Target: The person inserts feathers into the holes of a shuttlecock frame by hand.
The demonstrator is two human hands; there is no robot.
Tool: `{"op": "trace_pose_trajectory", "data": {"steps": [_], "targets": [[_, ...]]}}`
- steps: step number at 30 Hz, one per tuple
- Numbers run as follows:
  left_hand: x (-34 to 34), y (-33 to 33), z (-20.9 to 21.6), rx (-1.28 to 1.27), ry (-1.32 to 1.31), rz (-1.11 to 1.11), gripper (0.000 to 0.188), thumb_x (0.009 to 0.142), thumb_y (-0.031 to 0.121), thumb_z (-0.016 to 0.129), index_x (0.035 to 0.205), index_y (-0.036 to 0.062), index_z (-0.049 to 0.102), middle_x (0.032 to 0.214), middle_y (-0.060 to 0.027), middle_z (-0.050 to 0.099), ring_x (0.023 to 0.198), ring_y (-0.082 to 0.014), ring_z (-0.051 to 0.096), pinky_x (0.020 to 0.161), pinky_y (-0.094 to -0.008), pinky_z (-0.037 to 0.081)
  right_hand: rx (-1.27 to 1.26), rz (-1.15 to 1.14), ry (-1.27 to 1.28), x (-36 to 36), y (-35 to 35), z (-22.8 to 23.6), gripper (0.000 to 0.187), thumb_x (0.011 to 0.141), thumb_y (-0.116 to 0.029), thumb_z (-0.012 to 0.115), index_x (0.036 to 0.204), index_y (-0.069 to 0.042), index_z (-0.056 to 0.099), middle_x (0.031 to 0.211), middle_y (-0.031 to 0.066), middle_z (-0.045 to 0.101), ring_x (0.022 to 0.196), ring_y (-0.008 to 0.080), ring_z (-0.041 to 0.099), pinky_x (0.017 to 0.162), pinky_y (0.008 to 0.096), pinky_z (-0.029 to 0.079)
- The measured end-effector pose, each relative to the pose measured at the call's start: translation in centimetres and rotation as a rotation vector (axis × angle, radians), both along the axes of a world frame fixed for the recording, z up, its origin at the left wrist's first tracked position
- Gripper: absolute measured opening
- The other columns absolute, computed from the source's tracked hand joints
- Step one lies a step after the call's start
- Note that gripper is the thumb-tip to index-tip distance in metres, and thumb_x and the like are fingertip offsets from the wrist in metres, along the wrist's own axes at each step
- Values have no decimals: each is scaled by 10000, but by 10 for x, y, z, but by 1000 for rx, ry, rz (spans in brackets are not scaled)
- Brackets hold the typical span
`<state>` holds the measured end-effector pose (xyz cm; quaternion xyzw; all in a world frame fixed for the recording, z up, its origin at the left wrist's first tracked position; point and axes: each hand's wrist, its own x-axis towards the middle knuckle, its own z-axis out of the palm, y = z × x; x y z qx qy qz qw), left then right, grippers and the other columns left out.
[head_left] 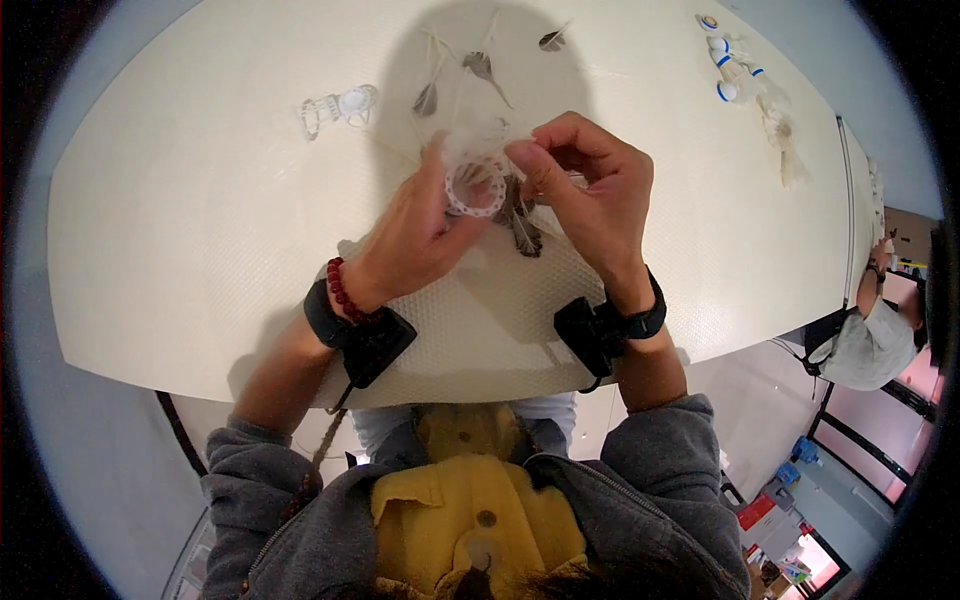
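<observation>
My left hand is wrapped round a white openwork plastic ring frame, its round mouth tilted up and its rim dotted with small holes. A pale, wispy feather shows blurred at the frame's far side. Just right of the frame, my right hand has thumb and forefinger pinched together; what lies between them is too small to make out. Beneath the hands, dark-tipped feathers lie on the table. Farther off are more loose feathers, among them a grey one and a dark one.
A second white openwork frame lies at the far left of the pale textured table. Several shuttlecocks with blue-banded bases lie at the far right. Another person in a light top is beyond the right edge. Black devices are strapped to my wrists.
</observation>
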<state>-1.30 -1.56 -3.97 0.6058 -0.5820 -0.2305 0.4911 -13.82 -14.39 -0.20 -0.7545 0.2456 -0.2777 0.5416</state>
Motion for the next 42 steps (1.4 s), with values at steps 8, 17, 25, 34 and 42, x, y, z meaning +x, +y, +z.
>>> {"op": "trace_pose_trajectory", "data": {"steps": [8, 17, 25, 34, 42], "targets": [[-2, 2, -1, 19, 85, 34, 557, 854, 118, 556, 1265, -95, 247, 1009, -199, 563, 870, -280, 579, 766, -350, 461, 87, -169, -250, -10, -20, 11, 61, 837, -40, 600, 850, 12, 630, 685, 29, 620, 548, 82, 569, 490, 191, 437], [5, -2, 21, 147, 769, 123, 173, 872, 189, 560, 913, 22, 543, 695, -1, 515, 587, -81, 477, 545, -240, 434, 251, 91, -267, -6, -11, 7, 49, 834, -29, 607, 846, 18, 604, 744, 46, 606, 596, 104, 578, 523, 226, 477], [8, 2, 15, 198, 1083, -45, 189, 857, 183, 599, 910, 2, 597, 638, 5, 518, 505, -43, 402, 509, -226, 445, 253, 105, -320, 0, -4, 7, 57, 830, -37, 617, 862, 7, 602, 747, 39, 607, 594, 95, 576, 524, 213, 479], [1, 0, 23, 180, 766, 134, 161, 825, 136, 647, 890, 1, 588, 706, -17, 583, 538, -71, 531, 479, -206, 434, 195, 126, -92, 0, 2, 4, 149, 798, -117, 679, 875, 3, 636, 733, 44, 636, 597, 67, 571, 520, 202, 469], [-1, 0, 17, 150, 656, 151, 185, 822, 148, 655, 903, -7, 597, 684, -25, 597, 538, -70, 541, 480, -202, 447, 294, 68, -92, -1, 0, 5, 129, 816, -111, 654, 803, 17, 659, 696, 42, 631, 561, 78, 568, 500, 199, 454]]}}
